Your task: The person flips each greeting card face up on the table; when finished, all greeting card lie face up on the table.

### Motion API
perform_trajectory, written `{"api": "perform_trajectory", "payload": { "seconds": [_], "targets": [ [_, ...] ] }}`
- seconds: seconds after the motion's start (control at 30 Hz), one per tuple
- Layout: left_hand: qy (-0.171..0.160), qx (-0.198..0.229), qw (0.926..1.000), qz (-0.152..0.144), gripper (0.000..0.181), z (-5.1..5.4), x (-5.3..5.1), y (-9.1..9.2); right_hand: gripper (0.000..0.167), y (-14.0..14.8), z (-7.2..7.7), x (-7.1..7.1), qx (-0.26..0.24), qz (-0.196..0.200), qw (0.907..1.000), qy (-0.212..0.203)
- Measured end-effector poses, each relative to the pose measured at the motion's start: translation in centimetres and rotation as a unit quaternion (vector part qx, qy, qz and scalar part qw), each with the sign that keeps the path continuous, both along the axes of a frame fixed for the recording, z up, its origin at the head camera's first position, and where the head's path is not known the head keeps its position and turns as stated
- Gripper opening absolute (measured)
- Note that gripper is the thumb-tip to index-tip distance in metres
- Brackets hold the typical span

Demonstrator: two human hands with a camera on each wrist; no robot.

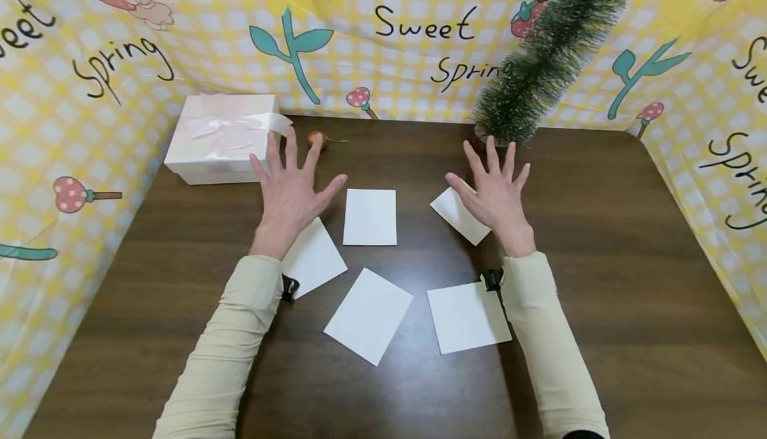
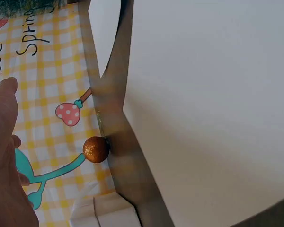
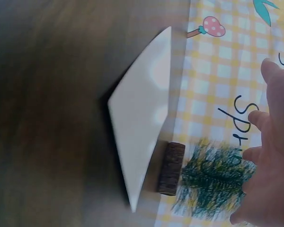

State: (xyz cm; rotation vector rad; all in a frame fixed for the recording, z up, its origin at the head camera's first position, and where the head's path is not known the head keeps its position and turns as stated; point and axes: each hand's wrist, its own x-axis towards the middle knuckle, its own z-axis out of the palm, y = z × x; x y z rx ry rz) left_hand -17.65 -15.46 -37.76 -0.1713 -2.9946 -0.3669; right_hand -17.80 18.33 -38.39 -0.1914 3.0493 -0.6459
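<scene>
Both hands hover palm down over the brown table with fingers spread, holding nothing. My left hand (image 1: 287,196) is beside a white box (image 1: 222,139) with a pale pink ribbon. Just beyond its fingertips lies a shiny copper-coloured ball ornament (image 2: 96,149) with a thin gold string. Under my left wrist is a white square card (image 1: 317,259). My right hand (image 1: 494,196) partly covers another white card (image 3: 144,113). Three more cards lie between the arms: one at the middle back (image 1: 369,217), one at the front (image 1: 368,317), one by the right forearm (image 1: 469,318).
A small green bottlebrush tree (image 1: 551,52) with a brown wooden base (image 3: 172,169) stands at the back right, beyond the right hand. Yellow checked cloth (image 1: 389,59) printed with flowers and lettering walls the table's back and sides. Bare dark wood (image 1: 617,259) lies right of the right arm.
</scene>
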Motion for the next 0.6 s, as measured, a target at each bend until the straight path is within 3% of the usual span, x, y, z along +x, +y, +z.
{"api": "perform_trajectory", "payload": {
  "seconds": [0.2,0.33,0.43,0.6],
  "targets": [
    [-0.022,0.005,0.9993,-0.029,0.079,0.0,0.0,0.5,0.076,0.6,0.8,0.1,0.009,0.007,0.9999,-0.003],
    [-0.056,-0.013,0.9938,-0.095,0.07,0.4,0.4,2.2,0.074,0.8,2.1,0.7,0.013,0.028,0.9994,0.012],
    [-0.078,-0.045,0.9817,-0.168,0.06,0.6,0.6,4.7,0.073,1.1,2.8,1.3,0.035,0.062,0.9975,0.0],
    [-0.073,-0.11,0.9486,-0.288,0.048,0.2,0.7,9.4,0.076,1.9,2.7,2.2,0.084,0.112,0.9896,-0.033]
  ]
}}
